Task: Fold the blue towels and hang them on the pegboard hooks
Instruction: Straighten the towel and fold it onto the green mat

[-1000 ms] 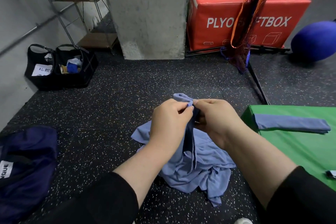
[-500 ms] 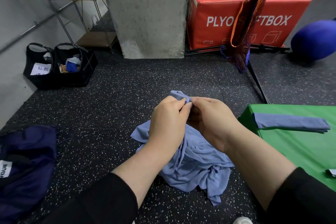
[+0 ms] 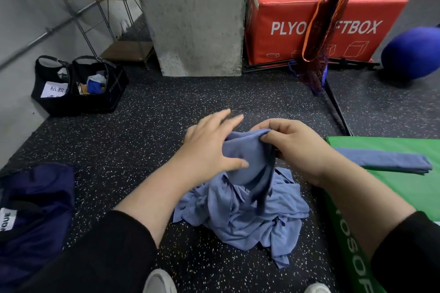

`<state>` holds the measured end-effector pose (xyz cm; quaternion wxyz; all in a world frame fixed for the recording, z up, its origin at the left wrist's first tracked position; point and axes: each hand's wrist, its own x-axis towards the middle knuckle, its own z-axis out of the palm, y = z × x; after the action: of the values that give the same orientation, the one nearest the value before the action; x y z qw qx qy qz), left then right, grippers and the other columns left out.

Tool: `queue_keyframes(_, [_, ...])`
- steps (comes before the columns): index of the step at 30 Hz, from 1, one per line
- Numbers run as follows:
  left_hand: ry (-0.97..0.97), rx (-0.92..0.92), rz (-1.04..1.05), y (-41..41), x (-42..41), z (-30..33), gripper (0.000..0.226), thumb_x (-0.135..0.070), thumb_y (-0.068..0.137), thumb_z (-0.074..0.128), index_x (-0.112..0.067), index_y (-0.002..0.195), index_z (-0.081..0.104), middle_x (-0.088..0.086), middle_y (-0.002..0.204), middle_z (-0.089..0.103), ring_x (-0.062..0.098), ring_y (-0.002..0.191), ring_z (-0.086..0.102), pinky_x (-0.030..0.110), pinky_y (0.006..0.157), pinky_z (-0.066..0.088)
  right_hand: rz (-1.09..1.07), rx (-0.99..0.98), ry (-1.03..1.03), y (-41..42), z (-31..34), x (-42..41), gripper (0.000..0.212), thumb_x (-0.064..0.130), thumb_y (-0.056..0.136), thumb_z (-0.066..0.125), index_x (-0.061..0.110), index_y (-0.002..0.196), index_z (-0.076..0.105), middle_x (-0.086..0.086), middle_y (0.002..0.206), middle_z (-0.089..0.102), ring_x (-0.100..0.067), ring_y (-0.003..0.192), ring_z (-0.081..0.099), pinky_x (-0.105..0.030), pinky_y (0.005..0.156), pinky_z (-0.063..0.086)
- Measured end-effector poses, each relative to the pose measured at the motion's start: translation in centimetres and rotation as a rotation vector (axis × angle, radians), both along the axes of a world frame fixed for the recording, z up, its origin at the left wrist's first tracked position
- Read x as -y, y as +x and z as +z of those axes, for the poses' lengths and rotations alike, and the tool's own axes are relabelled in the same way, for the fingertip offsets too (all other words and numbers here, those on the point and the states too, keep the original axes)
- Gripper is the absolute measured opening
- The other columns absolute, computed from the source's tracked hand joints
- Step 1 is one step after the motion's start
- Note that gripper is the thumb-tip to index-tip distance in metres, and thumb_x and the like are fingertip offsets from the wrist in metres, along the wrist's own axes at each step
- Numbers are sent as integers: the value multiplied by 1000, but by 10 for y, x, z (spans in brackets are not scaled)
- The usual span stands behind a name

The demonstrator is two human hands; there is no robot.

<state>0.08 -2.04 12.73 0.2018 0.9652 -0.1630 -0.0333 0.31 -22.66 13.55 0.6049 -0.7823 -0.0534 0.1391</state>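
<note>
Right hand (image 3: 295, 150) pinching blue towel (image 3: 240, 207)

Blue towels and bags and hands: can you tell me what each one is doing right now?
crumpled blue towel: bunched on the floor, one edge lifted.
folded blue towel: folded, lying flat on the green mat.
left hand: fingers spread, thumb pressing the lifted cloth.
right hand: pinching the lifted edge.
black bags: open at the top, things inside.
net bag: hanging.
</note>
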Motion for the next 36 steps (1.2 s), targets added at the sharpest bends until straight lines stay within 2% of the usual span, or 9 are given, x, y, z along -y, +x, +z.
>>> queue_keyframes(2, [24, -1, -5, 1, -2, -6, 55, -54, 79, 77, -32, 126, 60, -7, 150, 44, 18, 142, 35, 38, 109, 30, 43, 86, -146, 1, 0, 7, 27, 7, 95, 52, 22, 95, 75, -4, 89, 75, -11, 80, 60, -38, 79, 49])
queue_keyframes(3, [-28, 14, 18, 1, -2, -5, 36, -50, 83, 76, -26, 106, 64, -7, 126, 59, 21, 123, 50, 33, 93, 36, 31, 146, -234, 2, 0, 9, 27, 8, 94, 53, 25, 94, 74, -2, 89, 75, -10, 78, 59, -39, 79, 50])
queue_keyframes(5, [-143, 16, 80, 0, -3, 1, 26, -42, 89, 73, -22, 86, 56, -7, 78, 57, 21, 80, 53, 33, 66, 31, -29, 250, -385, 6, -4, 14, 27, 10, 96, 54, 30, 88, 71, 3, 81, 73, -8, 71, 56, -38, 75, 52])
queue_keyframes(7, [-165, 65, 108, -1, -3, 7, 24, -39, 92, 69, -22, 83, 54, -7, 67, 51, 20, 69, 48, 37, 61, 28, -53, 288, -429, 8, -5, 16, 26, 12, 98, 56, 32, 84, 67, 14, 70, 66, 0, 61, 51, -30, 65, 49])
queue_keyframes(14, [-165, 178, 115, 0, -10, 16, 25, -41, 95, 66, -17, 88, 63, 0, 73, 63, 23, 75, 56, 40, 71, 42, -110, 342, -469, 9, -1, 11, 27, 16, 97, 58, 35, 78, 60, 12, 67, 60, 3, 57, 49, -13, 56, 37])
queue_keyframes(22, [-271, 134, 221, -2, 2, 15, 28, -32, 92, 61, -12, 73, 54, 1, 63, 54, 30, 71, 55, 40, 64, 42, -27, 280, -343, 2, 4, 2, 3, 23, 88, 69, 23, 91, 68, 12, 75, 68, -2, 66, 55, -24, 63, 45])
queue_keyframes(27, [-275, 8, 345, -3, 16, 13, 25, -30, 83, 59, -14, 66, 49, -2, 58, 52, 30, 68, 56, 36, 57, 39, -59, 276, -485, -2, -2, -7, 39, 28, 92, 67, 18, 62, 43, 7, 52, 40, -7, 49, 34, -22, 47, 28])
queue_keyframes(33, [-577, -280, 507, -13, 26, 13, 23, -25, 86, 57, -17, 67, 47, 7, 59, 44, 36, 53, 70, 37, 47, 54, -76, 280, -650, -9, -2, -28, 35, 26, 88, 61, 14, 65, 38, -1, 57, 43, -19, 56, 36, -34, 51, 30])
queue_keyframes(36, [-797, -348, 544, -15, 28, 17, 22, -18, 89, 55, 0, 77, 59, 16, 64, 59, 36, 59, 73, 53, 60, 63, -47, 279, -595, -10, -1, -33, 34, 26, 92, 57, 12, 64, 42, 2, 54, 41, -16, 55, 34, -32, 50, 29])
